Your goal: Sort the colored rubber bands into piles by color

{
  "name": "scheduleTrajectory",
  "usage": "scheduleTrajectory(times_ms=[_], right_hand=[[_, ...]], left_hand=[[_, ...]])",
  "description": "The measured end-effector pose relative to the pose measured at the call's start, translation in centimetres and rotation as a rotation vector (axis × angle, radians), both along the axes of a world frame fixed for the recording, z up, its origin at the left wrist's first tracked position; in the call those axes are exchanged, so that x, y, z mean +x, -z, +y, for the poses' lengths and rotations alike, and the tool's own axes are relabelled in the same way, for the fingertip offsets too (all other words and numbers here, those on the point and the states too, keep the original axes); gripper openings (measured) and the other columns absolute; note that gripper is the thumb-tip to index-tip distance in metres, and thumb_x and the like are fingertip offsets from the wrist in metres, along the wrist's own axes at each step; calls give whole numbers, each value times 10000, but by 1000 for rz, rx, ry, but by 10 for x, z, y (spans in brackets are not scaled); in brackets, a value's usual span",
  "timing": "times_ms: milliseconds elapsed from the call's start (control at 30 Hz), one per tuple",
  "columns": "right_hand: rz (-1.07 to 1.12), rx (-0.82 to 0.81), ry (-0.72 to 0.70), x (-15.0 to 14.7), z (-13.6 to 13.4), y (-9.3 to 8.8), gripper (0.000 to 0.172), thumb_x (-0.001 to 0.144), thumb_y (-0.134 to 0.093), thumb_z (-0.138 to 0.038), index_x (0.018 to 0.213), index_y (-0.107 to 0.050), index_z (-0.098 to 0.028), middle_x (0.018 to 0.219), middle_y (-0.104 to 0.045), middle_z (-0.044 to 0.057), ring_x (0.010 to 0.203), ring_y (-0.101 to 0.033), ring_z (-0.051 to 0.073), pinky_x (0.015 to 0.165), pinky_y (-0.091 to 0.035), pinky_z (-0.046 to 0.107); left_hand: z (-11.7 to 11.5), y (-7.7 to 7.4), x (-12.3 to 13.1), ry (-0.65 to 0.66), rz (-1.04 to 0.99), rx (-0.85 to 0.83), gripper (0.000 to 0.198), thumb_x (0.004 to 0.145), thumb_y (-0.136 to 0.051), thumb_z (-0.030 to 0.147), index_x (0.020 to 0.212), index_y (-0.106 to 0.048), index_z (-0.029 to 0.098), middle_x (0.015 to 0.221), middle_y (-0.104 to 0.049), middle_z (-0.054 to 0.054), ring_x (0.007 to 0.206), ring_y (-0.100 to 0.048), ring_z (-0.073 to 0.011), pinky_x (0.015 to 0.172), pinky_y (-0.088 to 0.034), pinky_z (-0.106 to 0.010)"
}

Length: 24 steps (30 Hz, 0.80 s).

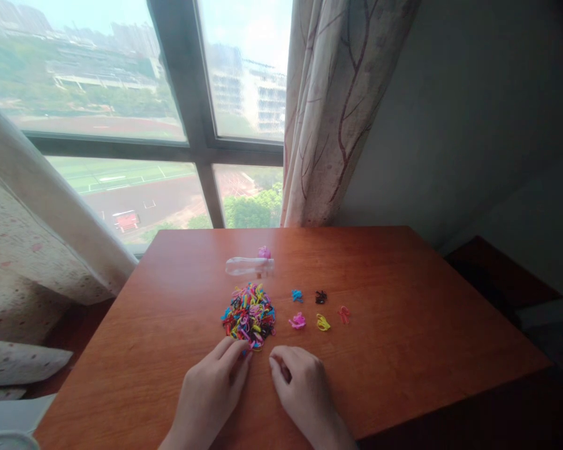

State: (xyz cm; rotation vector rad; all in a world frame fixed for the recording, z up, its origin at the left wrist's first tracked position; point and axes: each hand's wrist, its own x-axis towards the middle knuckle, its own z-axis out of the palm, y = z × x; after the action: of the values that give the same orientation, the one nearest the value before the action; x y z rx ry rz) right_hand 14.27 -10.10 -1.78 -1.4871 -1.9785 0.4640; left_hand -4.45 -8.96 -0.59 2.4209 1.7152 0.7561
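A heap of small rubber bands in mixed colours (pixel 249 314) lies on the wooden table (pixel 403 300). My left hand (pixel 214 390) rests on the table with its fingers stretched, fingertips touching the near edge of the heap. My right hand (pixel 300 387) lies just right of it, fingers curled with thumb and forefinger together; whether they hold anything I cannot make out. To the right of the heap sit small sorted clusters: blue (pixel 297 295), black (pixel 321 297), pink (pixel 298 321), yellow (pixel 323 323) and red (pixel 343 314).
A clear plastic bag (pixel 248 266) with a pink bit (pixel 264 252) at its top lies behind the heap. A patterned curtain (pixel 338 106) hangs at the window (pixel 169 125) behind the table. A dark low piece of furniture (pixel 502 275) stands at the right.
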Motion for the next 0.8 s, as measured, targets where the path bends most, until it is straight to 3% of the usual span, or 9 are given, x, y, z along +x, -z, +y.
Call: scheduleTrajectory(times_ms=[300, 433, 667, 800], right_hand=[[6, -9, 0, 0, 0, -1, 150, 886, -516, -135, 773, -561, -223, 683, -620, -31, 626, -568, 128, 598, -293, 252], [-4, 2, -5, 0, 0, -3, 154, 884, -520, -135, 761, -555, -221, 682, -625, -32, 628, -576, 125, 595, -296, 245], [-15, 27, 11, -1, -2, 3, 157, 840, -512, -103, 749, -567, -218, 703, -654, -14, 655, -611, 142, 598, -304, 247], [-42, 49, 47, 0, -3, 8, 166, 803, -518, -80, 716, -575, -209, 680, -655, -3, 621, -613, 143, 578, -291, 253]], left_hand=[[0, -1, -1, 8, -64, 8, 166, 925, -464, 243, 932, -629, 263, 867, -703, 23, 693, -704, -139, 573, -499, -212], [4, -8, 2, 46, -82, 17, 185, 940, -444, 242, 941, -629, 258, 884, -702, 14, 714, -701, -126, 612, -495, -199], [41, -41, 42, 228, 161, -119, 231, 957, -421, 214, 872, -635, 234, 855, -665, -18, 740, -673, -154, 578, -450, -221], [64, -50, 66, 367, 285, -183, 164, 893, -502, 148, 817, -630, 218, 847, -646, -22, 685, -642, -145, 551, -419, -218]])
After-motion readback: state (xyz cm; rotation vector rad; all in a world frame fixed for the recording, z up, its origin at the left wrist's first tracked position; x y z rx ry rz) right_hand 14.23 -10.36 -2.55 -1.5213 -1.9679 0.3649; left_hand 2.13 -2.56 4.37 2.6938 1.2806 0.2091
